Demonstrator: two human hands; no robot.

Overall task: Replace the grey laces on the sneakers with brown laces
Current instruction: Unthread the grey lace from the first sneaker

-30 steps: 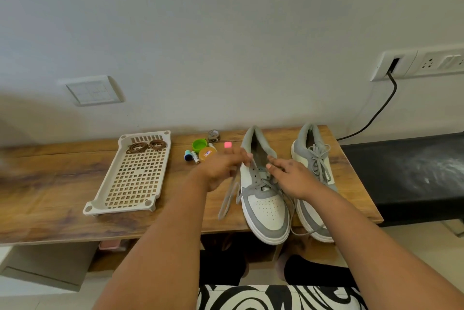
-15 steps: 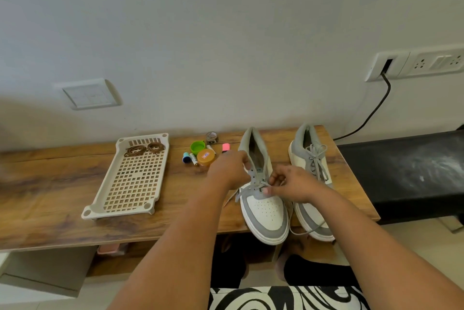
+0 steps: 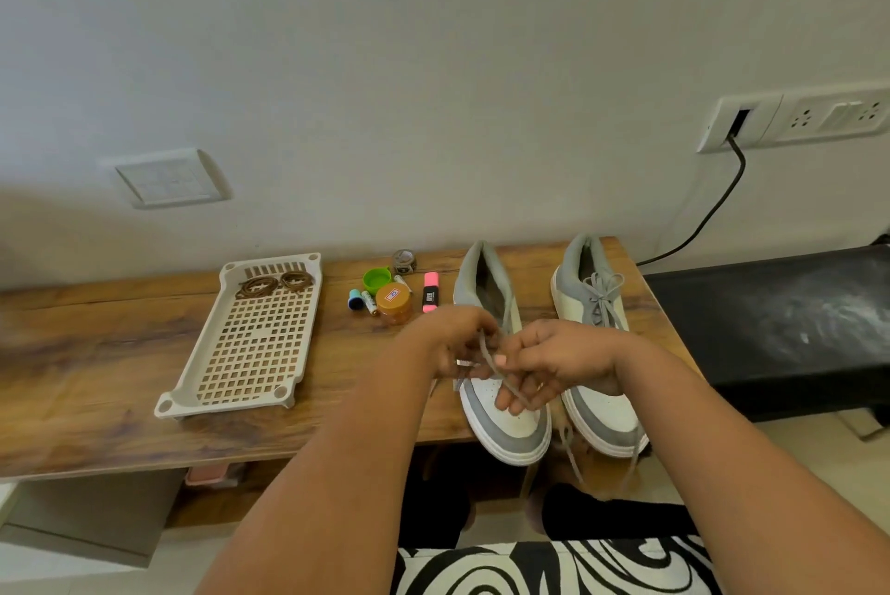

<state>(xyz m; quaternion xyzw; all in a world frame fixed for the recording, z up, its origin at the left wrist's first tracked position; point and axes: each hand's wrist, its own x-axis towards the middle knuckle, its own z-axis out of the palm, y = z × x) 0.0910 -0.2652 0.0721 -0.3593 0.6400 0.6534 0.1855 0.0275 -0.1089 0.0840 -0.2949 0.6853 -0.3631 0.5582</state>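
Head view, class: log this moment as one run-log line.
step: unlacing left sneaker | left hand: pinches grey lace | right hand: pinches same lace | right sneaker: laced | brown laces: in tray

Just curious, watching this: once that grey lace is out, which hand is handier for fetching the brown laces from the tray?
Probably the left hand: the brown laces lie in the tray on its side, while the right hand would cross over.

Both hands (image 3: 510,356) at the left sneaker (image 3: 501,406), fingers (image 3: 517,394) around grey lace (image 3: 491,361)
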